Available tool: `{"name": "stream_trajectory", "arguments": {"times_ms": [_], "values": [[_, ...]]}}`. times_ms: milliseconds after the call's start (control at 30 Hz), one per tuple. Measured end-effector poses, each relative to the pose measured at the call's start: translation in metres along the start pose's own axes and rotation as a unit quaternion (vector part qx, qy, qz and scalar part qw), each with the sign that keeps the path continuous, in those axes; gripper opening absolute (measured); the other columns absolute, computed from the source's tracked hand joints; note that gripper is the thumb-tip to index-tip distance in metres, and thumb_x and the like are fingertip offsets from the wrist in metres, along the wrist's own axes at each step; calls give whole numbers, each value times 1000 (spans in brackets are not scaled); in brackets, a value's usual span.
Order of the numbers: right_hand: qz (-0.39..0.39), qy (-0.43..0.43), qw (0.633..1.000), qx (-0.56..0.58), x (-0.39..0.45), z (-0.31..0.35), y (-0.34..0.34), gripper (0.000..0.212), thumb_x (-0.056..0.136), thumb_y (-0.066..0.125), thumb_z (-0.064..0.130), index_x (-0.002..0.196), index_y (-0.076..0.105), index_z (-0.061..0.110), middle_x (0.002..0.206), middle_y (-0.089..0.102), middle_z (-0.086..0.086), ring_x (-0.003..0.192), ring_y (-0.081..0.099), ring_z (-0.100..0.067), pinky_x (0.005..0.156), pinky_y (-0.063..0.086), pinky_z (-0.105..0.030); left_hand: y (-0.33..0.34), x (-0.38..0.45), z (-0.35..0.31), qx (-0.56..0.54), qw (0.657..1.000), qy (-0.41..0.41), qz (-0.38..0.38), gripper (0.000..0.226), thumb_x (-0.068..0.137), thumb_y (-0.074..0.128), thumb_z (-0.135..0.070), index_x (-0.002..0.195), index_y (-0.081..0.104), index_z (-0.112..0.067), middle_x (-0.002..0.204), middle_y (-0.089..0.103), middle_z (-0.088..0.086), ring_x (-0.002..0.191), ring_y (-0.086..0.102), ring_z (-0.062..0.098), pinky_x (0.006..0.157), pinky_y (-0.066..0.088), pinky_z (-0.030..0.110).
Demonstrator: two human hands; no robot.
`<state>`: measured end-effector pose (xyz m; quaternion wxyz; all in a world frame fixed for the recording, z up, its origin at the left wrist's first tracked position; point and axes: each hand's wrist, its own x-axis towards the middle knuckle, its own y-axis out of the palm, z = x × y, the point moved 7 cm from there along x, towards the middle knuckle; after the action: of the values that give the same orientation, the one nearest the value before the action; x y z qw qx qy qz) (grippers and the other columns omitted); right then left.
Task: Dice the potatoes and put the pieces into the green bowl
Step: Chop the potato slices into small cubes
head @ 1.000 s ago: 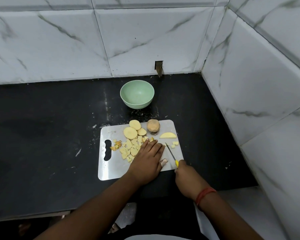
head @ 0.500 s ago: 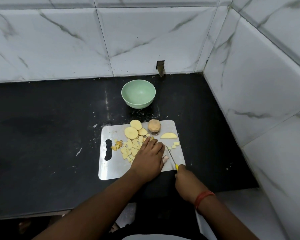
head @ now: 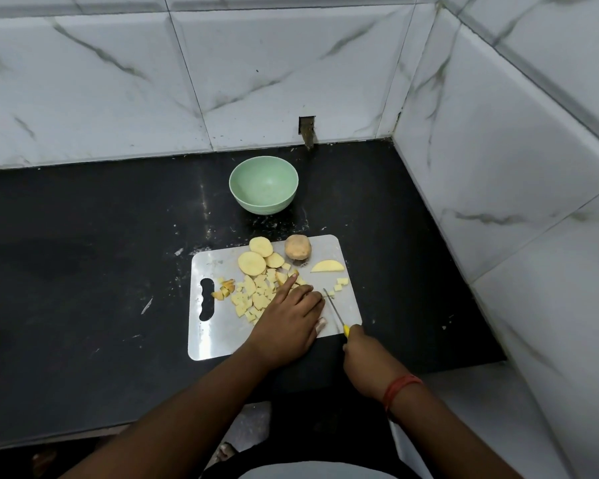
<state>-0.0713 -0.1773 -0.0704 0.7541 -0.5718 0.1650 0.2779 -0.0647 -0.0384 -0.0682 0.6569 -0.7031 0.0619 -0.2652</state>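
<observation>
The left hand (head: 288, 319) presses down on potato pieces (head: 253, 297) just beside the knife (head: 334, 311), which the right hand (head: 367, 359) holds tight.

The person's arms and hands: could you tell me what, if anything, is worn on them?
Both forearms are bare, no sleeves showing. The right wrist carries a red-orange thread band. The left hand and right hand wear no gloves or visible rings.

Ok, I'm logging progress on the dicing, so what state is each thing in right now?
green bowl: upright, nothing in it.
unpeeled potato piece: uncut, at the board's far edge.
round slices: cut, not diced.
diced pieces: heaped on the cutting board.
knife: gripped by the right hand, blade down by the left fingers.
left hand: palm down on the potato being cut.
</observation>
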Motion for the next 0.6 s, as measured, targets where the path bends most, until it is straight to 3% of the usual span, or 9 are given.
{"name": "stream_trajectory", "arguments": {"times_ms": [133,267,367,433,500,600], "values": [[2,0,1000,5,0,0,-2,19,99,39,11,117,40,5,75,45,-1,76,56,-23,48,29,-22,2,-1,0,-9,1000,-8,14,45,103,45,-38,134,62,-10,131,60,6,126,53,26,120,27,53],[23,7,1000,14,-3,2,-2,21,99,38,11,118,39,4,98,59,-12,87,61,-26,64,41,-30,3,-2,-1,-2,999,-14,29,50,105,41,-39,141,58,-8,135,58,7,128,51,26,121,26,52],[33,15,999,10,-10,1,-1,21,99,40,11,119,39,5,91,58,-9,78,57,-21,62,41,-27,2,-1,-2,-1,1000,-14,28,50,105,41,-38,140,58,-7,134,58,7,127,51,27,121,25,52],[48,16,998,24,-18,-3,2,12,100,38,11,112,40,8,97,60,-11,82,58,-23,66,40,-28,1,0,0,-3,999,-28,31,51,104,40,-38,140,58,-6,134,57,7,128,50,27,122,24,51],[55,7,998,44,-29,-7,0,1,101,38,14,101,37,13,88,55,-5,90,61,-25,64,37,-25,2,1,2,-1,999,-37,40,53,104,38,-39,141,56,-6,135,55,7,130,49,27,122,23,51],[24,3,995,96,-38,-15,-14,9,103,39,23,99,40,15,88,54,-3,86,58,-22,68,39,-28,3,0,1,8,998,-32,46,53,105,38,-40,143,53,-7,137,55,9,135,46,29,122,22,52]]}}
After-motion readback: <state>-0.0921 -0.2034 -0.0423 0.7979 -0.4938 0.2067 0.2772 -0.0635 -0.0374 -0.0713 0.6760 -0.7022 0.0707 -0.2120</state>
